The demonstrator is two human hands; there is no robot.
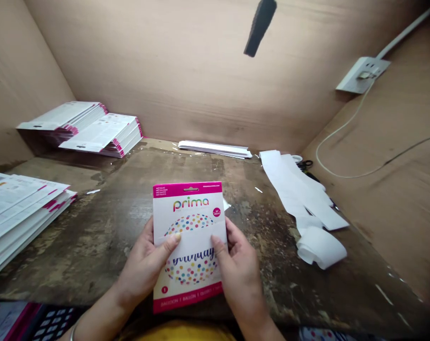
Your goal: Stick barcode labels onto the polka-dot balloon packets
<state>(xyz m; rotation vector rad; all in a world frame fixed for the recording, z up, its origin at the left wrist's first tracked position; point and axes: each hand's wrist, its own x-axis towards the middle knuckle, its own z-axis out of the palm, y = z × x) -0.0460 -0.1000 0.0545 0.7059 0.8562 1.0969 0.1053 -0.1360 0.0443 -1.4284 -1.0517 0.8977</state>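
A white and pink balloon packet (189, 279) is held upright above the front of the table, its printed side toward me. My left hand (143, 260) grips its left edge with the thumb on the front. On the right edge, my right hand (239, 270) grips it the same way. Across the packet's middle lies a white paper strip (195, 244), covering part of the dotted balloon picture and the lettering. Both thumbs press on or beside this strip. My other fingers are hidden behind the packet.
Stacks of packets stand at the back left (101, 132) and front left (19, 213). Flat white strips (215, 149) lie along the back wall. To the right are a curling paper roll (321, 246), black-handled scissors (305, 164) and a wall socket (364, 75) with a hanging cable.
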